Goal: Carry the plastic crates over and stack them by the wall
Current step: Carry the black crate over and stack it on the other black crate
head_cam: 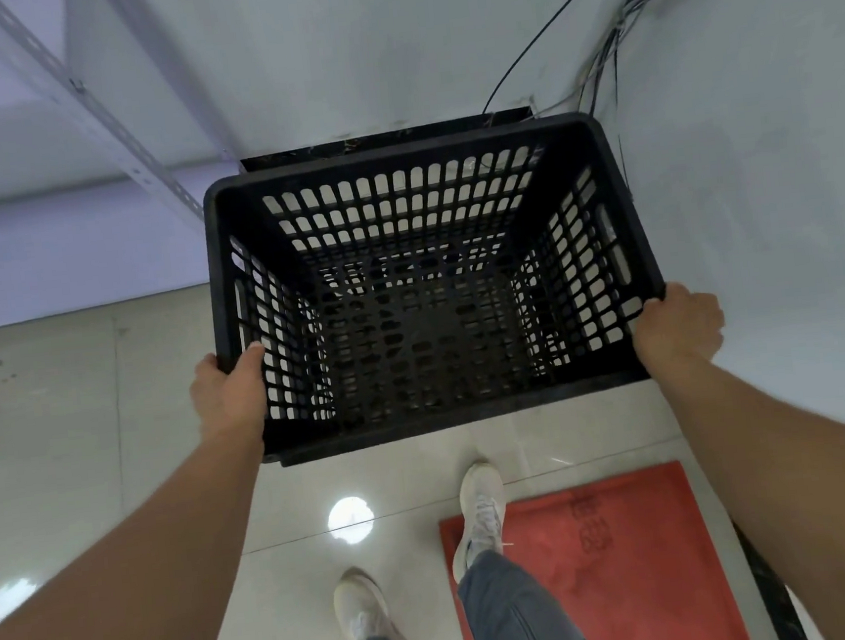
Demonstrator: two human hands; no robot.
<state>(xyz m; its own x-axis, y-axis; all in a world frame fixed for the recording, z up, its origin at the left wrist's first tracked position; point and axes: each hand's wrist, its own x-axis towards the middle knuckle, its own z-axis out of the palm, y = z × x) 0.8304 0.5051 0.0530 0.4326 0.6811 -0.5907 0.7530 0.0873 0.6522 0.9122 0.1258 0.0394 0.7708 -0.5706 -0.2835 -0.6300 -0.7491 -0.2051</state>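
Both hands on one black plastic crate (433,288); I have the left hand (228,390) clamped on the rim at its near-left corner, thumb curled inside over the lattice, and the right hand (679,328) wrapped round the rim at the near-right corner, fingers hidden behind the wall. Crate is open side up, nothing loose visible inside, roughly level; its far rim sits just short of the wall (383,39), above the dark skirting strip (382,140) at the wall's foot. Through the lattice floor I think I see more dark lattice beneath, possibly another crate already by the wall; cannot confirm.

Judgement: final approach, lowering not yet done. To do it well I would keep both grips even so the crate does not tip; square its long side parallel to the wall; lower straight down, and if a crate lies below, let the corners seat before releasing. Cables (610,43) hang down the wall to the crate's far right; keep that corner off them. Red mat (603,560) lies on the floor away from the wall, my right shoe (479,505) on its edge; watch footing.
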